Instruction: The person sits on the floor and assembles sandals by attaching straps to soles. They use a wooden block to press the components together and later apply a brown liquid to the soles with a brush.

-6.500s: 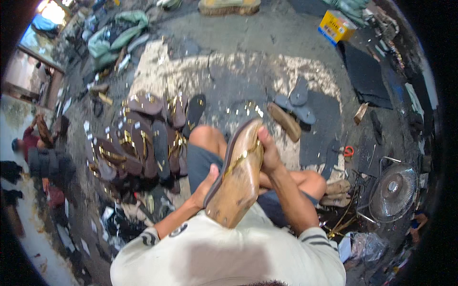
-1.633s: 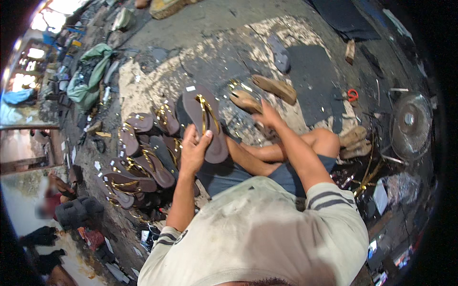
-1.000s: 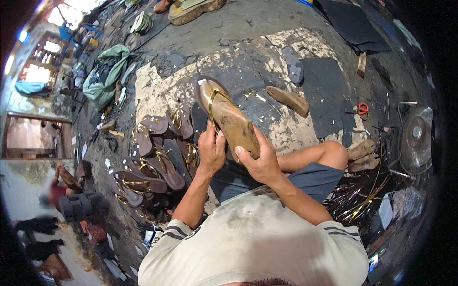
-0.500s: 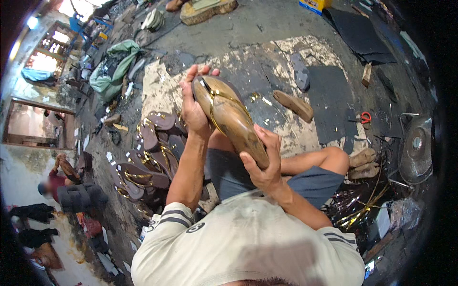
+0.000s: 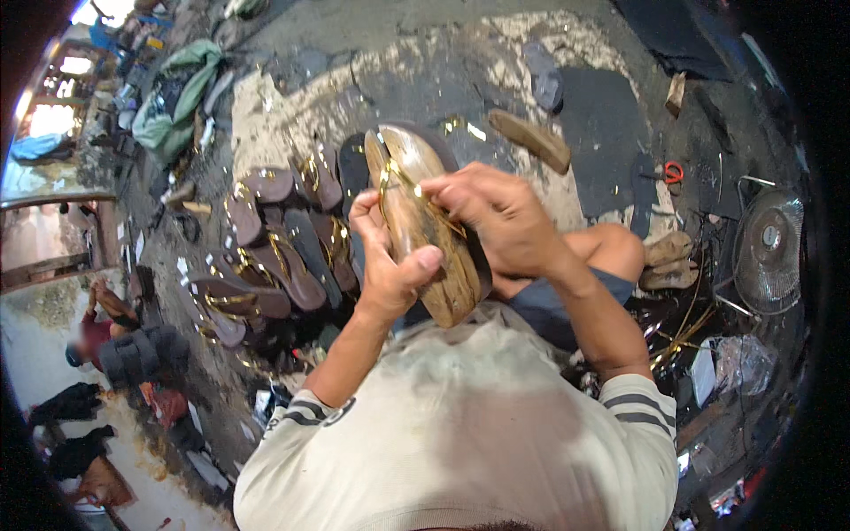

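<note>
A: Here's the wooden shoe last [image 5: 409, 226], held up in front of the person's chest above the lap, toe pointing away. A dark brown sandal sole [image 5: 482, 265] shows along its right edge, and a gold strap [image 5: 388, 184] crosses the top!

B: Who's got the weight?

A: The left hand [image 5: 388, 270], by the look of it! Half-closed around the left flank, thumb laid over the wood, fingers curling up the side. The right hand [image 5: 509, 217] is over the other side, fingers bunched, tips at the strap. It's blurred, so I can't tell whether they're pinching it or only touching.

B: How would that lot handle?

A: Solid and stiff, I'd judge, with a fair heft for one hand. The wood has a shine, so it could slide in a slack grip. The sole looks bendier, and the strap's the delicate bit: thin, easily creased or tugged loose.

B: So where do you grab?

A: Round the thick heel end, thumb on top, fingers beneath the sole. Only fingertips on that gold, and never lift by it!
</note>
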{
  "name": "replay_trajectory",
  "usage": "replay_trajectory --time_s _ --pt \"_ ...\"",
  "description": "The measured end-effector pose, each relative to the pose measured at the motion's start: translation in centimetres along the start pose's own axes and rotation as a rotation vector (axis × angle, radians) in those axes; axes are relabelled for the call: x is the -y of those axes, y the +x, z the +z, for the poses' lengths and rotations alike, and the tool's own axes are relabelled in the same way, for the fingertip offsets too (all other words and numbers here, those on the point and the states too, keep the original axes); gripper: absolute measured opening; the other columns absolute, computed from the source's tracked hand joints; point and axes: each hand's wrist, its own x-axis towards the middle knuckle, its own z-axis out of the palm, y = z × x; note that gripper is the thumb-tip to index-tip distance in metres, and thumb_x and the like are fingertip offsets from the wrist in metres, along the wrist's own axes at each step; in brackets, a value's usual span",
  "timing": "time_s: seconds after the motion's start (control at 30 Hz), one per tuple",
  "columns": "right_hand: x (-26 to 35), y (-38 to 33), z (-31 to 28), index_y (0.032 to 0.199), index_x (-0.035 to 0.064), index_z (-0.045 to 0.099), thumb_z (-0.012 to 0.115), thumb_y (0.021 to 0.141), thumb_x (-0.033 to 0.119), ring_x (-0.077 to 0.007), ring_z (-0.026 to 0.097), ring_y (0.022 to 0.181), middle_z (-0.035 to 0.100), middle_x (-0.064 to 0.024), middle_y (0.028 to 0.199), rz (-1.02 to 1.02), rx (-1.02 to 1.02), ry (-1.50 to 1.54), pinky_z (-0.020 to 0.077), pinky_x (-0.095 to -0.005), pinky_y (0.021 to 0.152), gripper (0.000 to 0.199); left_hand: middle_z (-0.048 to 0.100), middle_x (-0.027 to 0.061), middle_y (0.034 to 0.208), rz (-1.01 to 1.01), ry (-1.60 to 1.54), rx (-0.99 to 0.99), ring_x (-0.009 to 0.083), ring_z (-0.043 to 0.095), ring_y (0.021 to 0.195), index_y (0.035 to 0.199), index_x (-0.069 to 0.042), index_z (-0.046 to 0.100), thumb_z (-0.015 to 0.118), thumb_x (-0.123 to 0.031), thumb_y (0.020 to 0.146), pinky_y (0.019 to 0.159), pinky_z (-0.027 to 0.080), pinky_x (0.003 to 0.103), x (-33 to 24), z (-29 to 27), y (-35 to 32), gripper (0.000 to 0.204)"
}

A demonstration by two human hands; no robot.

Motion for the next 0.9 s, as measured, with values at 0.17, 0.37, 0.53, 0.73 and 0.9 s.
replay_trajectory --time_s 0.17,0.37,0.53,0.73,0.9 --pt "-4.0 -6.4 -0.2 0.1 0.0032 0.059 0.043 0.103 0.052 -0.0111 0.054 0.084 0.057 -0.0002 0.088 0.382 0.063 0.451 0.0466 -0.0275 0.074 0.051 0.041 0.0159 0.136 -0.187 -0.233 -0.093 0.0326 0.048 0.126 0.139 -0.018 0.021 0.082 -0.041 0.063 0.107 0.044 0.047 -1.9 1.1 -3.7 0.1" --pt "0.8 -9.1 3.5 0.082 0.0127 0.056 0.045 0.105 0.044 -0.002 0.036 0.058 0.045 0.0093 0.068 0.581 0.057 0.727 0.0282 -0.0201 0.052 0.04 0.039 0.0176 0.144 -0.053 -0.275 -0.163 0.0354 0.044 0.132 0.144 -0.016 0.029 0.082 -0.048 0.061 0.111 0.04 0.052 -1.5 1.1 -5.7 0.104" --pt "1.4 -11.6 3.4 0.072 0.0135 0.048 0.049 0.105 0.037 -0.0033 0.036 0.056 0.043 0.008 0.064 0.621 0.059 0.823 0.0306 -0.021 0.05 0.04 0.033 0.0183 0.14 -0.156 -0.239 -0.189 0.0348 0.042 0.131 0.142 -0.02 0.011 0.089 -0.046 0.053 0.11 0.041 0.047 -2.9 1.1 -5.7 0.121" --pt "-3.7 -6.7 -2.4 0.113 -0.0049 0.062 0.048 0.102 0.051 -0.0091 0.058 0.069 0.062 -0.0062 0.085 0.385 0.057 0.555 0.0467 -0.0239 0.059 0.059 0.036 0.019 0.137 -0.214 0.241 0.135 0.0347 0.047 0.126 0.143 -0.018 0.011 0.092 -0.039 0.06 0.109 0.039 0.046 -5.3 2.0 -4.0 0.118" --pt "-2.4 -0.9 -0.5 0.118 -0.0018 0.058 0.054 0.096 0.059 -0.0207 0.069 0.082 0.068 -0.0156 0.096 0.553 -0.087 0.885 0.0582 -0.0333 0.068 0.065 0.032 0.0236 0.148 -0.131 0.6 0.456 0.0347 0.049 0.13 0.145 -0.012 0.027 0.086 -0.045 0.07 0.105 0.042 0.044 -6.8 1.1 -2.9 0.101"
